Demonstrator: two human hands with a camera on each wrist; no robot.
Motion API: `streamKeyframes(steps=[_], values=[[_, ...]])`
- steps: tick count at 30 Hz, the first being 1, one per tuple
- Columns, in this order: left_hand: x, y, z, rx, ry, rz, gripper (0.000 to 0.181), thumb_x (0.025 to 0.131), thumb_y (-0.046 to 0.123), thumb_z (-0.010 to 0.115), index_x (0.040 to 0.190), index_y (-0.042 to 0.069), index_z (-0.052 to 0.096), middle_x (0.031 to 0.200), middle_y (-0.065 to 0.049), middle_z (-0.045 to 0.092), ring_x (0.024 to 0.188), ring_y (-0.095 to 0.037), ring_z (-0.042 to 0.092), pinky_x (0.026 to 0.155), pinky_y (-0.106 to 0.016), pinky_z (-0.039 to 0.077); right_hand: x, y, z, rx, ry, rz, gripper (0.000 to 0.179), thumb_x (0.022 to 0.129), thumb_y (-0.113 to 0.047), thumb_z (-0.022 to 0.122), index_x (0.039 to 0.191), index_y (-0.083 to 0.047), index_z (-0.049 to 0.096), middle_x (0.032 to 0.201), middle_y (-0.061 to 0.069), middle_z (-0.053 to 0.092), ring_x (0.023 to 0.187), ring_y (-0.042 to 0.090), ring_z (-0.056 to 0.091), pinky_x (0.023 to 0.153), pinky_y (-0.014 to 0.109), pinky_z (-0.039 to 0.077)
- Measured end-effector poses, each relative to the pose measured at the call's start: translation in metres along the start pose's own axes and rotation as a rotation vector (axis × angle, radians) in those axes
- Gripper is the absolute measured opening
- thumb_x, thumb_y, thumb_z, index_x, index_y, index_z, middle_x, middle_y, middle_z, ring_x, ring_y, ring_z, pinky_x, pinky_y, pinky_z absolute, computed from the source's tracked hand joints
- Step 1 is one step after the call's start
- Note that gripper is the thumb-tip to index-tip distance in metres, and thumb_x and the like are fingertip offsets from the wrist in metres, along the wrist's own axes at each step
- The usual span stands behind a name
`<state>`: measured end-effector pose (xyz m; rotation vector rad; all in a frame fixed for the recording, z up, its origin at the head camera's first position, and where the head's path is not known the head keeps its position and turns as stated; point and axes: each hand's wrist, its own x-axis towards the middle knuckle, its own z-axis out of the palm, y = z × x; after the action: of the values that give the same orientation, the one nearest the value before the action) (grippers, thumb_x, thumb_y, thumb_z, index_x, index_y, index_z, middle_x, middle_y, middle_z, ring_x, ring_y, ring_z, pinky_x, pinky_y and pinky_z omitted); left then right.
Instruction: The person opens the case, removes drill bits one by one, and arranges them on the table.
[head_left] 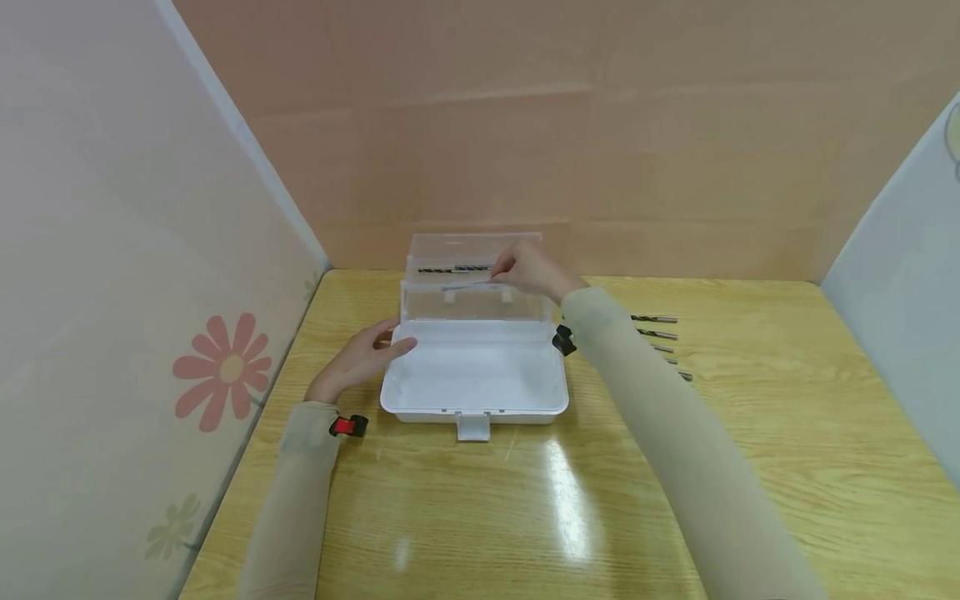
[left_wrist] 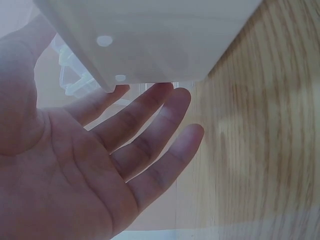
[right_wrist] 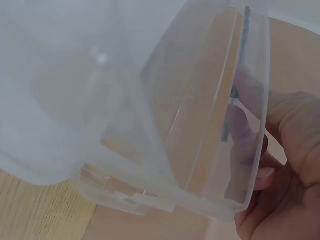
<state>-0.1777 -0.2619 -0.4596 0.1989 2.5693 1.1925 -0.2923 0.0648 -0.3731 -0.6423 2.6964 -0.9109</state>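
Note:
A white toolbox stands with its translucent stepped trays raised at the back. My left hand holds its left side near the rear corner, thumb over the rim and fingers outside. In the left wrist view, those fingers spread beside the white wall. Over the upper tray, my right hand pinches the right end of a dark twist drill bit. Another drill bit lies to its left. Through the clear tray wall, the right wrist view shows the thumb against the bit; the exact contact is blurred.
Several drill bits lie in a column on the wooden table, partly behind the right forearm. A front latch hangs down from the toolbox. Beyond the table rises a brown wall, with a flowered panel on the left.

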Motion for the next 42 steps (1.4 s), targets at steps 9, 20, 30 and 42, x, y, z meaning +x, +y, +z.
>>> streamKeyframes(steps=[9,20,30,42], values=[[0.001,-0.003,0.002,-0.003,-0.004,0.002,0.092,0.102,0.069,0.058,0.17,0.015,0.029,0.171,-0.024,0.034,0.152,-0.048,0.042,0.12,-0.064,0.042,-0.001,0.005,-0.003,-0.017,0.002,-0.011,0.014,0.1,-0.019,0.077,0.102,-0.008,0.086,0.12,0.01,0.078,0.112,0.028,0.07,0.102,0.046,0.056],[0.0,-0.002,0.001,0.001,0.005,-0.003,0.092,0.101,0.069,0.059,0.17,0.015,0.03,0.17,-0.023,0.035,0.15,-0.048,0.044,0.119,-0.064,0.044,0.0,0.005,-0.003,-0.103,-0.033,-0.095,0.016,0.104,-0.016,0.072,0.102,-0.004,0.082,0.109,0.012,0.079,0.102,0.027,0.069,0.097,0.045,0.057],[0.0,0.0,0.002,-0.008,0.01,0.0,0.091,0.101,0.068,0.06,0.17,0.015,0.031,0.171,-0.022,0.035,0.15,-0.048,0.044,0.118,-0.065,0.044,-0.003,0.008,-0.007,-0.084,-0.058,-0.131,0.02,0.109,-0.015,0.063,0.111,0.0,0.077,0.112,0.019,0.077,0.104,0.031,0.071,0.098,0.047,0.058],[0.0,-0.002,0.002,-0.013,0.008,0.0,0.091,0.101,0.067,0.06,0.17,0.015,0.031,0.171,-0.023,0.033,0.151,-0.049,0.043,0.119,-0.064,0.043,-0.01,0.008,-0.006,-0.076,-0.019,-0.136,0.023,0.108,-0.013,0.065,0.12,0.0,0.079,0.121,0.018,0.078,0.111,0.032,0.073,0.099,0.049,0.059]])
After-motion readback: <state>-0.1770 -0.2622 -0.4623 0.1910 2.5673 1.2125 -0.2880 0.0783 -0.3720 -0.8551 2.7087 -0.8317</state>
